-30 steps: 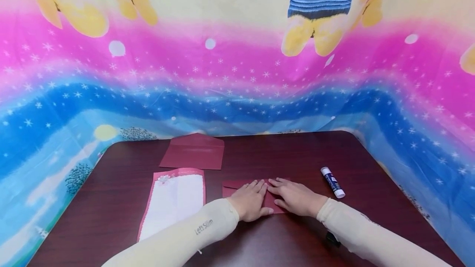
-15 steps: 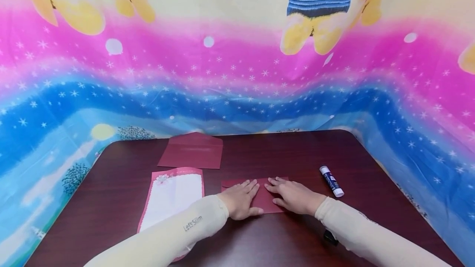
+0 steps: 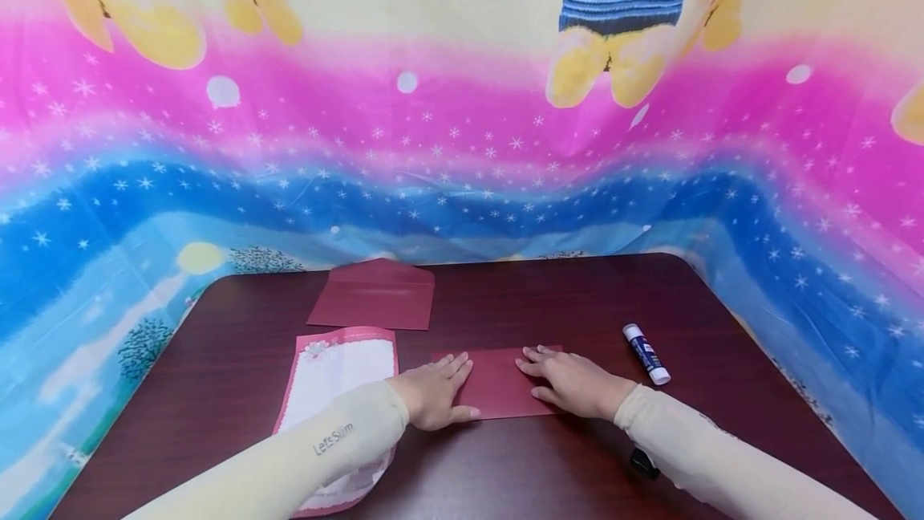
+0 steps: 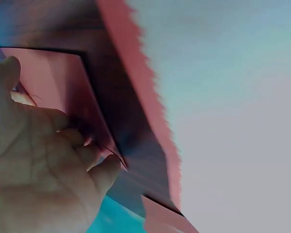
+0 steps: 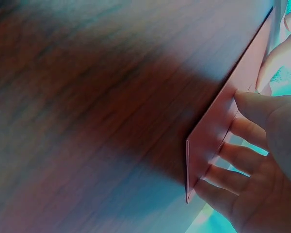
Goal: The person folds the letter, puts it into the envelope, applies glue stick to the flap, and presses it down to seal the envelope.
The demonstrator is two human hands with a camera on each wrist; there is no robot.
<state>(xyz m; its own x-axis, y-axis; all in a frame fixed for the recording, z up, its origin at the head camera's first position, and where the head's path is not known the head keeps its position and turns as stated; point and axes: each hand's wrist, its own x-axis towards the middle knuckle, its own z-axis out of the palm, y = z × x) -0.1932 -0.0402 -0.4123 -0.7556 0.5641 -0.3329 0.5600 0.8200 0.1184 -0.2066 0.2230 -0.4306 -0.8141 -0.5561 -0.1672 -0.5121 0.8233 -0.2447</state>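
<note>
A dark red envelope (image 3: 500, 385) lies flat on the table with its flap folded over. My left hand (image 3: 436, 393) rests on its left end, fingers extended, as the left wrist view also shows over the envelope (image 4: 63, 77). On the right end lies my right hand (image 3: 577, 385), its fingers spread. In the right wrist view the fingers of this right hand (image 5: 262, 160) touch the top of the envelope (image 5: 218, 119). The middle of the envelope shows between the two hands.
A letter sheet (image 3: 346, 367) with a pink border lies at the left, partly under my left sleeve. Behind it a second red envelope (image 3: 371, 303) has its flap up. A glue stick (image 3: 646, 354) lies at the right on the brown table (image 3: 520, 295). A patterned cloth hangs behind.
My left hand has slid leftward across the envelope, from beside the right hand to the left end. The right hand has stayed in place. More of the envelope's middle shows.
</note>
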